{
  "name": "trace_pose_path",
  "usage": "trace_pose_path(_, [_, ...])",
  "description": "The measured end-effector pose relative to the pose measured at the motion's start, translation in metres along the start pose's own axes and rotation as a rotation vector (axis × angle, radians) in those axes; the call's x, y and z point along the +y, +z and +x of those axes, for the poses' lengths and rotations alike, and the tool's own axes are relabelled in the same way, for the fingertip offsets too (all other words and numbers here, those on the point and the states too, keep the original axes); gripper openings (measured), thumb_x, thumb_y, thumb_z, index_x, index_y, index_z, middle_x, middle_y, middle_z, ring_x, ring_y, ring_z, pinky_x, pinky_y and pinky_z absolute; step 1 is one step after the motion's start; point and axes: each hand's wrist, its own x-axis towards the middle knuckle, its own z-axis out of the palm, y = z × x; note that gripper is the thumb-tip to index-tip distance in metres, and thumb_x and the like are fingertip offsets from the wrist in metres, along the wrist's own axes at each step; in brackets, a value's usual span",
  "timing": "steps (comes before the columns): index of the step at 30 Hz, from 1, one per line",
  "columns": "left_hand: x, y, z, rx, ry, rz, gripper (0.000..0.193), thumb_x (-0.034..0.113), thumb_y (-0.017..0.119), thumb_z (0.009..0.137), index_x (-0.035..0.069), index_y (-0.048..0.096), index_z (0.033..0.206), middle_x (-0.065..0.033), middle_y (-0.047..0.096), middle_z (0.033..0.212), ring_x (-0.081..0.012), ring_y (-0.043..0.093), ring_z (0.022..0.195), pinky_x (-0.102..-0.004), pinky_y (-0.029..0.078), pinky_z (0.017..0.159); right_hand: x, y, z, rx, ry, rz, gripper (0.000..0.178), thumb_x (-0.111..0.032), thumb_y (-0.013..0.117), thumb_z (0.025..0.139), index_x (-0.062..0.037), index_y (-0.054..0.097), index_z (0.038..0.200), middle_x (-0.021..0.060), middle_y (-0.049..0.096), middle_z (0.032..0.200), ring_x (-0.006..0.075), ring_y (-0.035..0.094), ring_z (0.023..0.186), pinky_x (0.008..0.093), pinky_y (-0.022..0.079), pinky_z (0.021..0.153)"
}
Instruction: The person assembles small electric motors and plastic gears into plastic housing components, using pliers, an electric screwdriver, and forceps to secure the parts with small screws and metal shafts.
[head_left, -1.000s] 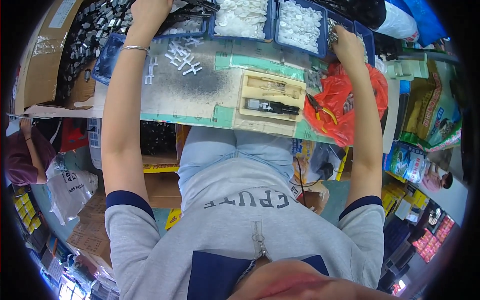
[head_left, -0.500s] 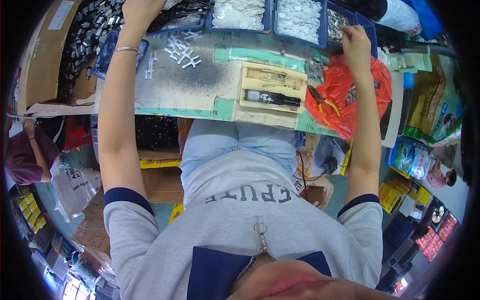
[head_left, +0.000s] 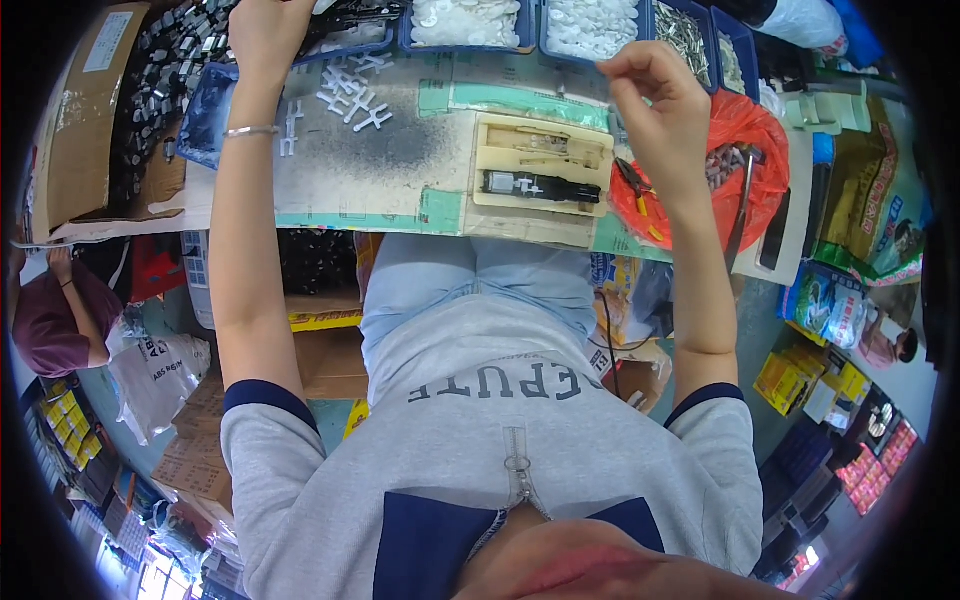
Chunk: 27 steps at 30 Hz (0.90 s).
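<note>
Head view: on the worktop (head_left: 350, 196), a cream tray (head_left: 485, 165) is cradling a black part (head_left: 550, 189); beside it, a red bag (head_left: 768, 130) is holding small pieces (head_left: 722, 165). The right hand (head_left: 660, 112) is hovering half-curled, thumb and forefinger nearly meeting; I cannot tell whether it is grasping anything. Farther, the left hand (head_left: 268, 42) is showing partly beside black pieces (head_left: 352, 20), its grip unclear; blue bins (head_left: 470, 48) are holding white discs (head_left: 592, 28) and metal pins (head_left: 682, 42).

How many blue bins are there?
6: one bin by the left forearm, then, rightward, those holding black parts, white discs, more white discs, metal pins, pale pieces. Others may be hidden.
</note>
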Motion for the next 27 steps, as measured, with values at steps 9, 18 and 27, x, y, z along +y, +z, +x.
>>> trace_pose_path(9, [0.150, -0.013, -0.121, -0.426, -0.162, -1.176, 0.026, 0.007, 0.064, 0.086, -0.001, 0.062, 0.111, -0.0074, 0.067, 0.097, -0.0111, 0.062, 0.084, -0.0230, 0.052, 0.072, -0.047, 0.036, -0.023, 0.102, 0.065, 0.508, 0.020, 0.007, 0.063, 0.079, -0.0006, 0.045, 0.085, 0.0091, 0.062, 0.086, 0.0136, 0.063, 0.086, 0.0261, 0.052, 0.080])
trace_pose_path(18, [0.180, -0.019, -0.152, -0.463, -0.309, -1.414, 0.022, 0.009, 0.062, 0.088, -0.002, 0.060, 0.108, -0.0079, 0.066, 0.098, -0.0107, 0.061, 0.081, -0.0242, 0.053, 0.072, -0.053, 0.030, -0.037, 0.094, 0.080, 0.510, 0.023, 0.007, 0.064, 0.078, -0.0015, 0.042, 0.081, 0.0098, 0.062, 0.084, 0.0106, 0.061, 0.080, 0.0246, 0.052, 0.074])
trace_pose_path(27, [0.181, -0.027, -0.156, -0.476, -0.311, -1.364, 0.022, 0.008, 0.061, 0.089, -0.003, 0.060, 0.108, -0.0078, 0.065, 0.097, -0.0104, 0.061, 0.084, -0.0234, 0.052, 0.073, -0.058, 0.030, -0.043, 0.104, 0.047, 0.434, 0.023, 0.009, 0.065, 0.076, -0.0017, 0.045, 0.076, 0.0088, 0.062, 0.083, 0.0088, 0.060, 0.077, 0.0232, 0.052, 0.069])
